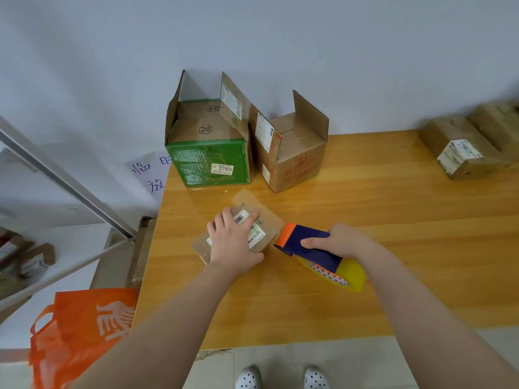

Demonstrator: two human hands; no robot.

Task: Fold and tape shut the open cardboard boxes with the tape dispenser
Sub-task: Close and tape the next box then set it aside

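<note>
Right now the small box lies flat on the wooden surface, near its front left corner, with the left hand spread over its top, fingers fairly straight and pressing down, thumb along the near side. The right hand is wrapped around the tape dispenser, whose orange head meets the right end of the box. The main risk is probably the box sliding: it looks light, the surface looks glossy, and a pull on the tape could drag it if the left hand eases its pressure. A second risk is a crooked strip, since the dispenser sits at an angle to the box, and tape that runs off the seam would leave a flap free. The left fingers also lie on the path the head would travel, so they could get taped over or nicked by the cutter, which cannot be made out here. Whether tape already grips the cardboard cannot be told. Further back, the green box and the brown box stand open with flaps upright, and a wide sweep of the arm could knock them.
</note>
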